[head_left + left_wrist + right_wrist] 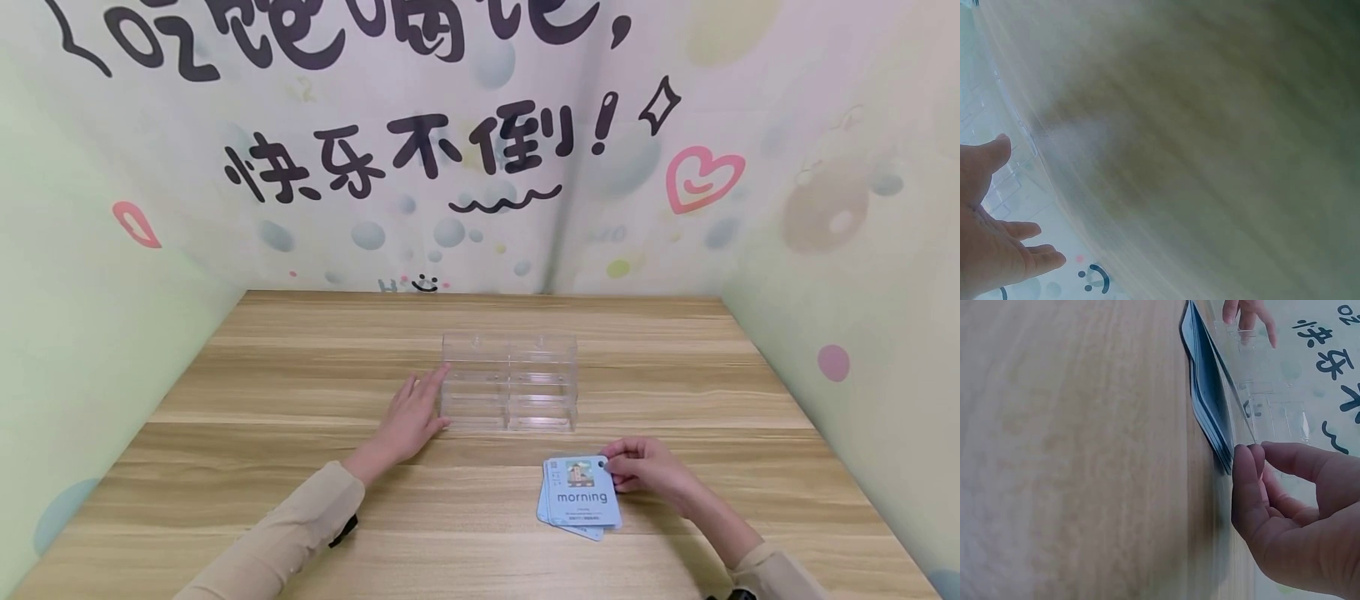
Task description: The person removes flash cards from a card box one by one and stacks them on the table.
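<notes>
A stack of light blue word cards (583,496) lies on the table at front right, its top card reading "morning". My right hand (645,468) pinches the upper right corner of the top card between thumb and fingers. In the right wrist view that card (1225,369) is lifted at an angle from the cards below. A clear plastic rack (510,383) with two columns of compartments stands mid-table. My left hand (411,417) rests against its left side with fingers extended; in the left wrist view the left hand's fingers (1022,230) are spread and straight.
The wood-grain table (300,358) ends at a printed cloth backdrop (405,242) with black lettering. Pale side walls (832,275) rise along the left and right edges.
</notes>
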